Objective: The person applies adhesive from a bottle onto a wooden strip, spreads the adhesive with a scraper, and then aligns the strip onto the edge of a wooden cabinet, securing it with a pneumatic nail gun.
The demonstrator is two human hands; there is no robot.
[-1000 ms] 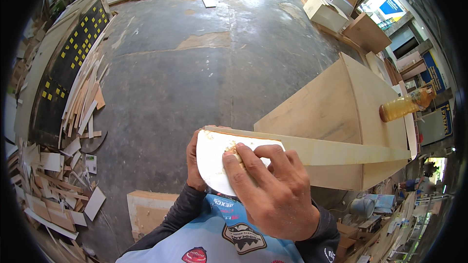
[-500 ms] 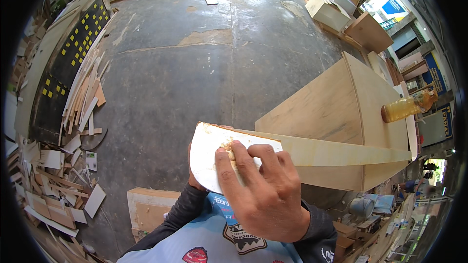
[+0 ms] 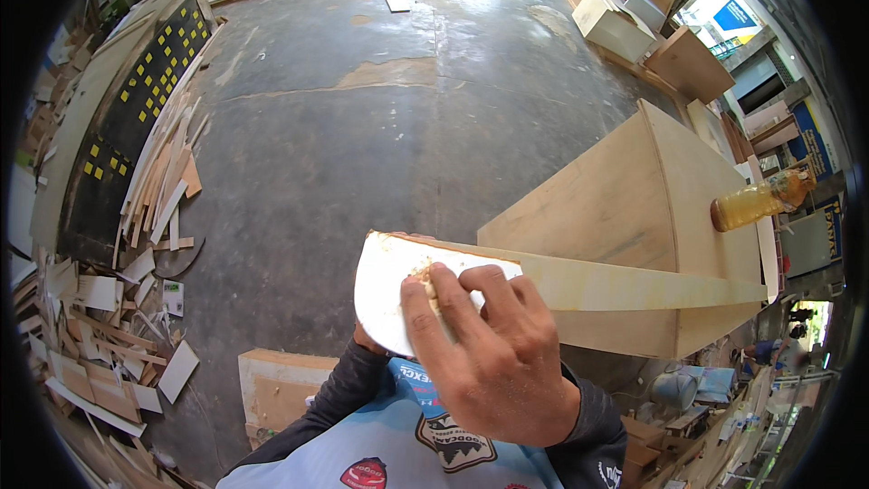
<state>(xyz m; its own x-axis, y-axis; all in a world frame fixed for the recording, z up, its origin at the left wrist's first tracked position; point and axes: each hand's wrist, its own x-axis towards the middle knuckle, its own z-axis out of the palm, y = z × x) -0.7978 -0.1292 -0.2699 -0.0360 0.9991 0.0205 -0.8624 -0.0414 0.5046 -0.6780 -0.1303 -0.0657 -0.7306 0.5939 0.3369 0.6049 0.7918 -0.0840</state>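
Right hand [image 3: 496, 358] pressing bent fingers [image 3: 457, 301] on white board [image 3: 385, 294], left of box [image 3: 615, 208]; can't tell if gripping anything. Left hand [image 3: 364, 340] mostly hiding behind board, can't tell grip. Bottle [image 3: 759, 204] sitting at box's right.

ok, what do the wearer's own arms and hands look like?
Left sleeve and right sleeve: long, dark grey; the right has a white marking low down. Right hand: no glove, no rings visible. Left hand: mostly hidden. No cables visible on either.
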